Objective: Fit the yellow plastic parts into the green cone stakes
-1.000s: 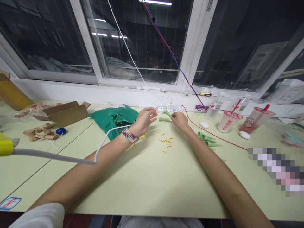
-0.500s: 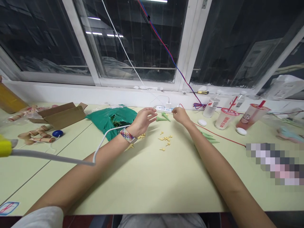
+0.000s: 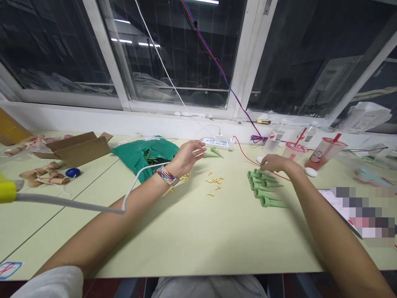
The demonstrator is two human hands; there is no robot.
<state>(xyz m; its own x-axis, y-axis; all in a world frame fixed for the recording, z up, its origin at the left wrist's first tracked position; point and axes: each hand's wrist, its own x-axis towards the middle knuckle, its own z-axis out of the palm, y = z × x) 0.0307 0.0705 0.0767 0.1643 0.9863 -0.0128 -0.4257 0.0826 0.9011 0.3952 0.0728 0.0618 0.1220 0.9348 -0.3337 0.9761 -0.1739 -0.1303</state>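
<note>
Green cones (image 3: 265, 183) lie side by side on the counter (image 3: 186, 240) at two o'clock from its middle, the right hand (image 3: 274, 162) at their twelve o'clock, its grip partly curled, its contents unclear. The left hand (image 3: 186, 157) has an open, empty grip, yellow pieces (image 3: 216, 181) at its four o'clock; lifting one cone calls for a narrow pinch.

This looks like an indoor workroom, though its exact kind is unclear. A pale green tabletop (image 3: 192, 236) under dark windows (image 3: 180, 54) carries small yellow plastic parts (image 3: 215, 181), green cones (image 3: 263, 186), a power strip (image 3: 217, 143) and drink cups (image 3: 325, 153).
</note>
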